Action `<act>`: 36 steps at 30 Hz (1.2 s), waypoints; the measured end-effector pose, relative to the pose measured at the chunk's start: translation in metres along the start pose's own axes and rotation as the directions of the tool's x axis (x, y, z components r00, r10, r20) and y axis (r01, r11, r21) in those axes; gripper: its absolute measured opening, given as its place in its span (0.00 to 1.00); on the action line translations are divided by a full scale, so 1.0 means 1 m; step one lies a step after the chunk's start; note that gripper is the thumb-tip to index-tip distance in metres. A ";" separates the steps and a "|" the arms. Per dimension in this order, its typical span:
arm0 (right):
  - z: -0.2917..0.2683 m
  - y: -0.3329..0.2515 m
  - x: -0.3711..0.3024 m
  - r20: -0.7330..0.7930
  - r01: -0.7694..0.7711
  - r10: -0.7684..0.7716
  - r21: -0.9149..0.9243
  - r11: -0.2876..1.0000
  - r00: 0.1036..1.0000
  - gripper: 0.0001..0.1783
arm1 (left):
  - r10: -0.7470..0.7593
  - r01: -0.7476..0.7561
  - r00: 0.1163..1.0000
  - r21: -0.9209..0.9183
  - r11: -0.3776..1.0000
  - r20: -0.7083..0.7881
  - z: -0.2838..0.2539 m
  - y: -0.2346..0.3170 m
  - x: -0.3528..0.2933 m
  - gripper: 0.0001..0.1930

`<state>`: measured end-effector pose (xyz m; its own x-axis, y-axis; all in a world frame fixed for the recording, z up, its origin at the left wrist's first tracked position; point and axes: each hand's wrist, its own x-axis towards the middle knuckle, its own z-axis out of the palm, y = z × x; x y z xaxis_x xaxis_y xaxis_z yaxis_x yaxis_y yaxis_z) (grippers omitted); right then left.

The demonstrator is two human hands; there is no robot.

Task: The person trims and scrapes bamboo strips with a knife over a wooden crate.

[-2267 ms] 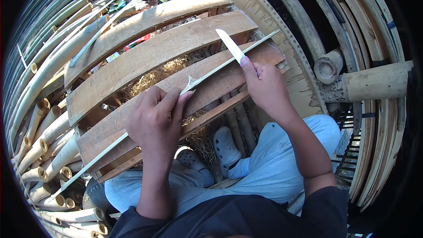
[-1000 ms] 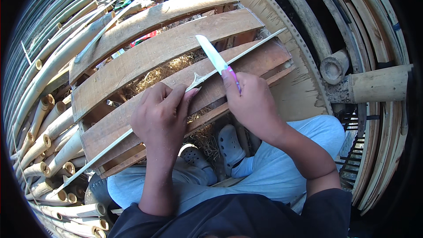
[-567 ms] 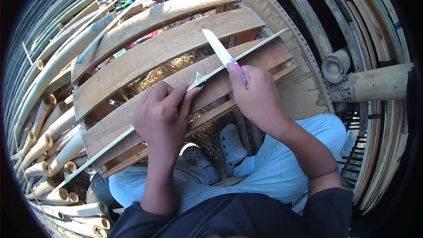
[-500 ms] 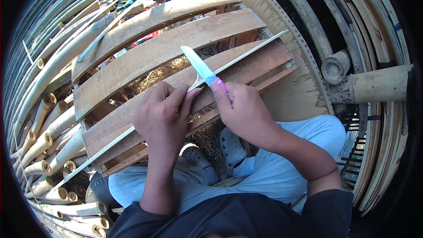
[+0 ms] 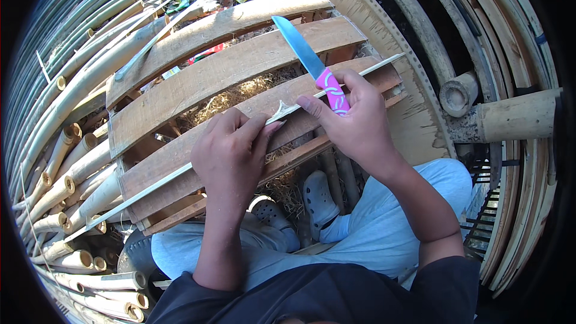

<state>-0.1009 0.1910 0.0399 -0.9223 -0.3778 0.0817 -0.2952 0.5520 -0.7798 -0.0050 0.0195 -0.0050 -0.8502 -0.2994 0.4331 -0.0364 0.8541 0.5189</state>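
Note:
A long thin bamboo strip (image 5: 150, 185) lies diagonally across a wooden slatted crate (image 5: 198, 84), from lower left to upper right. My left hand (image 5: 231, 156) pinches the strip near its middle, where a curled shaving sticks up. My right hand (image 5: 354, 123) is closed around the pink patterned handle of a knife (image 5: 312, 63). Its bare blade points up and to the left, away from me. The right thumb rests on the strip just beside the shaving.
Stacked bamboo poles (image 5: 66, 144) fill the left side. Cut bamboo stubs (image 5: 498, 114) and curved bent laths (image 5: 516, 18) stand at the right. My knees in light blue trousers and grey clogs (image 5: 318, 195) sit below the crate. Dry straw lies under the slats.
My right hand has slid the knife back to the right along the strip, after being close to the left hand half a second ago. My left hand has stayed put on the strip.

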 end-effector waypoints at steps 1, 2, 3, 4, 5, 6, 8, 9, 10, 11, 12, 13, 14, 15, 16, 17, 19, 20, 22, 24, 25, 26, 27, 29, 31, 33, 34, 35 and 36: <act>0.000 0.003 0.002 -0.076 0.085 -0.080 0.064 0.994 0.994 0.26 | -0.003 0.003 1.000 -0.006 1.000 0.002 0.000 0.000 0.001 0.08; -0.001 0.001 0.002 -0.080 0.122 -0.121 0.006 0.993 0.989 0.24 | -0.003 0.003 1.000 -0.004 1.000 0.000 0.000 0.000 0.001 0.08; -0.003 0.002 0.002 -0.080 0.123 -0.122 0.007 0.992 0.989 0.24 | 0.002 -0.002 1.000 -0.019 1.000 -0.001 0.000 0.001 0.001 0.08; -0.006 0.005 0.003 0.034 0.043 -0.040 -0.104 0.994 0.999 0.22 | 0.007 -0.007 1.000 -0.034 0.999 -0.002 0.000 0.002 0.002 0.08; -0.008 0.007 0.004 0.137 -0.023 0.055 -0.222 0.975 0.989 0.20 | 0.008 -0.008 1.000 -0.032 0.999 -0.003 0.001 0.002 0.003 0.08; -0.008 0.008 0.005 0.137 -0.023 0.054 -0.219 0.975 0.989 0.20 | 0.026 -0.026 1.000 -0.050 0.998 -0.001 0.000 0.003 0.003 0.08; -0.007 0.010 0.006 0.135 -0.052 0.076 -0.174 0.983 0.988 0.18 | 0.045 -0.045 0.999 -0.064 0.997 0.001 0.000 0.004 0.004 0.08; -0.007 0.009 0.006 0.136 -0.052 0.076 -0.170 0.984 0.988 0.18 | 0.052 -0.054 0.998 -0.093 0.994 -0.022 0.001 0.005 0.004 0.08; -0.007 0.008 0.006 0.142 -0.049 0.073 -0.164 0.985 0.987 0.18 | 0.058 -0.063 0.997 -0.122 0.990 -0.044 0.001 0.005 0.004 0.08; -0.007 0.007 0.006 0.148 -0.047 0.071 -0.158 0.986 0.986 0.18 | 0.058 -0.063 0.997 -0.119 0.991 -0.043 0.000 0.004 0.004 0.08; -0.007 0.009 0.006 0.147 -0.046 0.070 -0.157 0.987 0.987 0.18 | 0.065 -0.072 0.997 -0.145 0.987 -0.050 -0.001 0.004 0.004 0.07; -0.006 0.012 0.006 0.140 -0.029 0.051 -0.157 0.987 0.989 0.19 | 0.072 -0.081 0.996 -0.170 0.982 -0.058 -0.001 0.004 0.004 0.06; -0.005 0.014 0.007 0.132 -0.012 0.033 -0.157 0.988 0.991 0.19 | 0.073 -0.082 0.996 -0.169 0.982 -0.058 0.001 0.003 0.005 0.06; -0.005 0.015 0.007 0.133 -0.010 0.031 -0.155 0.988 0.991 0.19 | 0.089 -0.105 0.991 -0.174 0.979 -0.098 0.004 0.001 0.005 0.04; -0.005 0.015 0.007 0.133 -0.015 0.037 -0.163 0.987 0.990 0.19 | 0.106 -0.129 0.985 -0.178 0.976 -0.137 0.006 -0.001 0.005 0.04; -0.004 0.016 0.007 0.134 -0.019 0.042 -0.171 0.985 0.990 0.20 | 0.105 -0.129 0.985 -0.175 0.976 -0.137 0.006 -0.002 0.005 0.04; -0.004 0.017 0.008 0.135 -0.015 0.035 -0.151 0.988 0.990 0.20 | 0.053 -0.105 0.980 -0.269 0.957 -0.194 0.006 -0.004 0.005 0.04; -0.004 0.017 0.008 0.137 -0.011 0.030 -0.132 0.991 0.990 0.20 | 0.054 -0.106 0.979 -0.268 0.957 -0.194 0.007 -0.004 0.004 0.04; -0.004 0.016 0.008 0.140 -0.015 0.034 -0.133 0.991 0.990 0.20 | -0.058 -0.071 0.943 -0.367 0.928 -0.327 0.010 -0.005 0.003 0.04; -0.004 0.016 0.008 0.140 -0.020 0.039 -0.137 0.990 0.989 0.19 | -0.086 -0.033 0.947 -0.358 0.933 -0.310 0.010 -0.008 -0.001 0.05; -0.004 0.016 0.008 0.147 -0.023 0.044 -0.138 0.990 0.988 0.19 | -0.115 0.006 0.950 -0.350 0.937 -0.291 0.009 -0.007 -0.001 0.06; -0.004 0.015 0.009 0.153 -0.027 0.048 -0.139 0.990 0.987 0.19 | -0.112 0.003 0.950 -0.351 0.936 -0.293 0.007 -0.004 0.001 0.06; -0.005 0.016 0.008 0.147 -0.026 0.047 -0.142 0.989 0.988 0.19 | -0.084 0.005 0.968 -0.318 0.948 -0.235 0.001 0.004 0.008 0.06; -0.005 0.017 0.008 0.133 0.004 0.017 -0.157 0.988 0.991 0.21 | -0.050 -0.003 0.983 -0.288 0.958 -0.177 -0.002 0.007 0.011 0.06; -0.008 0.015 0.008 0.129 0.004 0.022 -0.198 0.980 0.991 0.22 | 0.097 -0.096 0.995 -0.052 0.994 0.034 -0.007 -0.003 0.006 0.09; -0.016 0.012 0.009 0.125 -0.001 0.032 -0.238 0.971 0.992 0.24 | 0.072 -0.067 0.996 -0.093 0.993 0.053 -0.015 -0.004 0.005 0.09; -0.022 0.009 0.011 0.116 -0.004 0.037 -0.267 0.964 0.993 0.24 | 0.040 -0.034 0.997 -0.098 0.995 0.059 -0.020 -0.008 0.004 0.07; -0.028 0.008 0.014 0.106 -0.009 0.042 -0.295 0.955 0.993 0.25 | 0.008 -0.002 0.998 -0.103 0.995 0.066 -0.025 -0.012 0.004 0.06; -0.035 0.011 0.018 0.099 -0.012 0.043 -0.296 0.955 0.994 0.25 | 0.004 -0.001 0.999 -0.084 0.996 0.035 -0.031 -0.017 0.003 0.06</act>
<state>-0.1296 0.2164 0.0543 -0.9052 -0.4248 -0.0139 -0.3443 0.7518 -0.5624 0.0095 -0.0094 0.0105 -0.8684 -0.2809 0.4087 0.0087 0.8154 0.5789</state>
